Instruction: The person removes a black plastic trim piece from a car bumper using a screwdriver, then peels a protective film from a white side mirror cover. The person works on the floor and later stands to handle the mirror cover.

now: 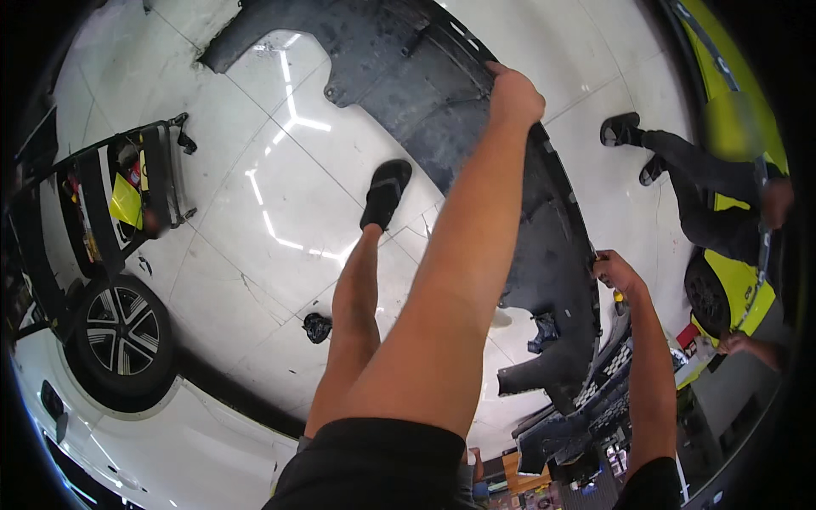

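Observation:
A large dark grey plastic panel (544,246), shaped like a car's underbody shield with cut-outs and a scuffed face, runs from the top of the view down to the lower right. My left hand (514,98) is closed over its outer edge near the upper end. Farther down that same edge, my right hand (616,270) pinches the rim, its fingertips partly hidden behind the panel. The panel is tilted above the tiled floor (280,187). My left forearm passes in front of part of it.
At left, a tool cart (127,195) stands by a white car (204,433) with a dark wheel (123,331). A person in dark trousers (705,170) is beside a yellow-green car (731,289) at right. Dark bumper parts (608,382) and crumpled black plastic (317,327) are lower down.

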Tool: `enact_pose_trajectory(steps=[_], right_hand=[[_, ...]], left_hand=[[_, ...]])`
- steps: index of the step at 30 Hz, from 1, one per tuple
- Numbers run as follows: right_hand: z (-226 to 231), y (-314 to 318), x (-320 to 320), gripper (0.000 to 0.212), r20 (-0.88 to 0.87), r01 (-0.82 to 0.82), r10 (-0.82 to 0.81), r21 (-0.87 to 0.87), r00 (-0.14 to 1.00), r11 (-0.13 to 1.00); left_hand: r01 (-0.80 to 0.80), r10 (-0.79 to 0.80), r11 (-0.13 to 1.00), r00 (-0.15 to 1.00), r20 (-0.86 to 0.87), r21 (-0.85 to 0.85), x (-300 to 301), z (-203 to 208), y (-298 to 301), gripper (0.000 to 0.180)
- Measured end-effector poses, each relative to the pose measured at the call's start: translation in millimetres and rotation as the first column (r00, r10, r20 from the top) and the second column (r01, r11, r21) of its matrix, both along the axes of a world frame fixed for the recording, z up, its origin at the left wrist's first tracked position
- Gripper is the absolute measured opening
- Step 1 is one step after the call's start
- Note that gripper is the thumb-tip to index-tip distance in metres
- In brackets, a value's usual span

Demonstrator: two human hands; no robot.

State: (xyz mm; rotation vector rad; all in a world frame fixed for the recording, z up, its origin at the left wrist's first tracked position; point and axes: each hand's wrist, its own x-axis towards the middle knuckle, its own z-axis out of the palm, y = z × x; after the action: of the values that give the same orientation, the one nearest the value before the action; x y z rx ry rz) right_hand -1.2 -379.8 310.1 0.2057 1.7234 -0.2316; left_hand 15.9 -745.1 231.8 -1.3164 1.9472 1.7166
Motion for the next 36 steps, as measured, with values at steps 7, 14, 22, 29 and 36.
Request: enact_pose_trajectory(steps=[7, 14, 22, 29, 36], right_hand=[[8.1, -1.7, 6.3, 0.011, -0.007, -0.049, 0.049, -0.164, 0.999, 0.985], [78.9, -12.8, 20.8, 0.017, -0.202, -0.156, 0.118, -0.182, 0.972, 0.971], [168.3, -28.1, 76.4, 0.039, -0.465, -0.508, 0.463, 0.034, 0.754, 0.861], [79.8, -46.3, 117.9, 0.051, -0.419, -0.380, 0.432, 0.204, 0.799, 0.902], [92.6, -42.7, 151.6, 0.052, -0.382, -0.253, 0.277, 0.112, 0.882, 0.961]], left_hand=[[-0.189, 0.203, 0.974, 0.974, -0.104, 0.126, -9.8, -40.2, -41.6, 0.027], [-0.226, 0.215, 0.968, 0.971, -0.103, -0.106, 6.2, 56.7, -58.1, 0.024], [-0.256, 0.621, 0.656, 0.718, -0.315, 0.710, 98.8, 137.7, -60.2, 0.034], [-0.228, 0.660, 0.385, 0.745, -0.095, 0.894, 146.3, 62.9, -73.8, 0.043], [-0.243, 0.571, 0.436, 0.819, -0.058, 0.867, 172.1, 76.1, -82.9, 0.050]])
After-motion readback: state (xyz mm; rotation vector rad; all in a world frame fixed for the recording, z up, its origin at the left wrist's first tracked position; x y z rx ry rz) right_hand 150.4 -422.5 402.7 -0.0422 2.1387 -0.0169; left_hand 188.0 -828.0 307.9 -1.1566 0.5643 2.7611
